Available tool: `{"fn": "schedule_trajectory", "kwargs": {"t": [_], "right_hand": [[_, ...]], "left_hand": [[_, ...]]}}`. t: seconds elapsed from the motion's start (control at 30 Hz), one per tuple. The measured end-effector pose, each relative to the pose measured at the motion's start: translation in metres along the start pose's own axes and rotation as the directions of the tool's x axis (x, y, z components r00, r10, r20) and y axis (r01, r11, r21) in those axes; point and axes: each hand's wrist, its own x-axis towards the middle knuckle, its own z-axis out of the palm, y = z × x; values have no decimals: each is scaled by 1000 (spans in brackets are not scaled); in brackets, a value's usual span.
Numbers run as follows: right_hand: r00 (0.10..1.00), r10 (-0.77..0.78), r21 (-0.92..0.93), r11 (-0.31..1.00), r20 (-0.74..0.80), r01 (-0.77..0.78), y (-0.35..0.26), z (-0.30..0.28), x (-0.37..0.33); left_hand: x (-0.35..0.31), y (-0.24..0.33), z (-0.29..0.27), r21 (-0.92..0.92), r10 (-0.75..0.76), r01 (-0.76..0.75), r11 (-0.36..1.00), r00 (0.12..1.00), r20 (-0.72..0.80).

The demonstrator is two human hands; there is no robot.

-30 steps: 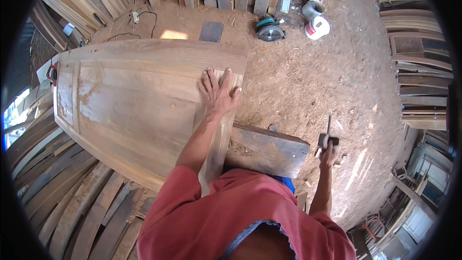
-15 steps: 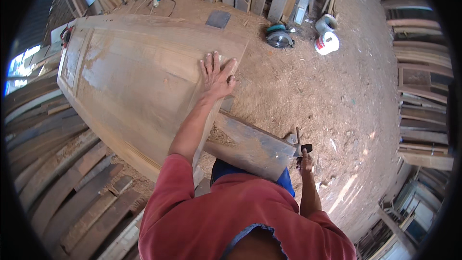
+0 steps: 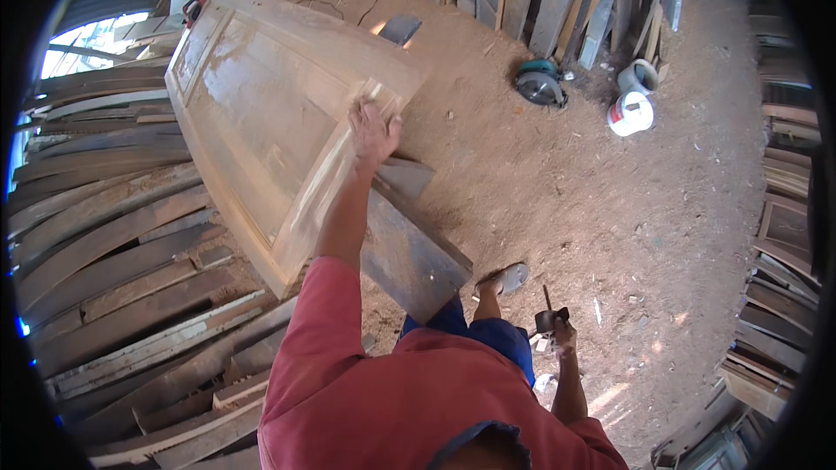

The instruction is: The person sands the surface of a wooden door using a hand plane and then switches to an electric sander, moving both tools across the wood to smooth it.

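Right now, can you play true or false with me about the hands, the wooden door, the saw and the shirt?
1. The left hand is on the panelled wooden door. True.
2. Both hands are on the saw. False: the circular saw lies on the ground, away from both.
3. The right hand holds a dark hand tool. True.
4. The shirt is yellow. False: it is a red shirt.
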Motion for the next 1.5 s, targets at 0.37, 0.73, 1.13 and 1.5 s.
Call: {"fn": "schedule_trajectory", "kwargs": {"t": [0.37,0.73,1.13,1.5], "right_hand": [[986,-166,-406,901,-2,150,22,-61,23],[921,-156,-512,792,357,333,-208,-18,120],[882,-169,-588,687,441,426,-408,-13,201],[870,121,-810,445,477,382,-564,14,310]], "left_hand": [[55,58,-7,144,-698,687,712,671,251],[42,82,-21,378,-507,375,846,784,358],[14,199,76,-725,-546,126,-677,575,610],[44,132,68,-756,-746,-144,-639,354,564]]}}
